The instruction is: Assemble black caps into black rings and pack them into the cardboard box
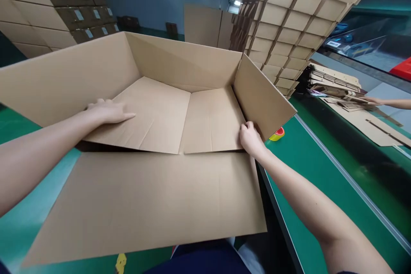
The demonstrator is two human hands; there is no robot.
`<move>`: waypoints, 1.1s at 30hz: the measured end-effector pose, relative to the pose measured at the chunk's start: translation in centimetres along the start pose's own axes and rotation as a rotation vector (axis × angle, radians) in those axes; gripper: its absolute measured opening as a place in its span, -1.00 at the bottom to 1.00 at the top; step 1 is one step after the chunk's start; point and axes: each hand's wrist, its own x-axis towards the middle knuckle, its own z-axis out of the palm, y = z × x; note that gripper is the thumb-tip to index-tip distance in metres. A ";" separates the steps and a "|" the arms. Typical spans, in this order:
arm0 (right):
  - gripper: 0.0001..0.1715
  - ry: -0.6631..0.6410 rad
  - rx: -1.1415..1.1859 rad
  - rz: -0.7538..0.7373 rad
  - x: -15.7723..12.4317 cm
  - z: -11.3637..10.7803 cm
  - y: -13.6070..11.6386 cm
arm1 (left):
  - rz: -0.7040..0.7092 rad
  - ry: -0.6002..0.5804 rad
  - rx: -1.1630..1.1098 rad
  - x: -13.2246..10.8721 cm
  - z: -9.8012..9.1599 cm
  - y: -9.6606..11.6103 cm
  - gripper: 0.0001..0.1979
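Left hand [107, 111] presses flat on the cardboard box [154, 115] flap; right hand [251, 139] pinches another flap.

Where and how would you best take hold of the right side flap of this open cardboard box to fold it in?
Probably its free outer edge, from the right. The right side flap splays outward, hinged at the box wall; the right hand sits at its near corner, so leverage looks best there.

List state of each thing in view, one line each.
cardboard box: open, walls upright
near flap: folded out flat toward the person
two inner flaps: folded down, edges meeting
right flap: angled outward
left hand: flat, pressing left inner flap
right hand: fingers curled at box's right corner
tape roll: lying on green table, mostly hidden
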 end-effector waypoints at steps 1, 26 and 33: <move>-0.58 -0.023 -0.021 -0.018 -0.1 0.4 -0.2 | -0.029 -0.050 0.039 -0.3 0.7 0.5 -0.21; 0.45 -0.898 -0.011 -0.096 11.9 10.0 -8.7 | 0.044 -0.318 -0.160 6.5 14.1 9.9 0.06; 0.33 -0.898 0.075 -0.114 11.7 9.1 -8.3 | 0.212 -0.398 -0.070 7.4 17.0 11.4 0.26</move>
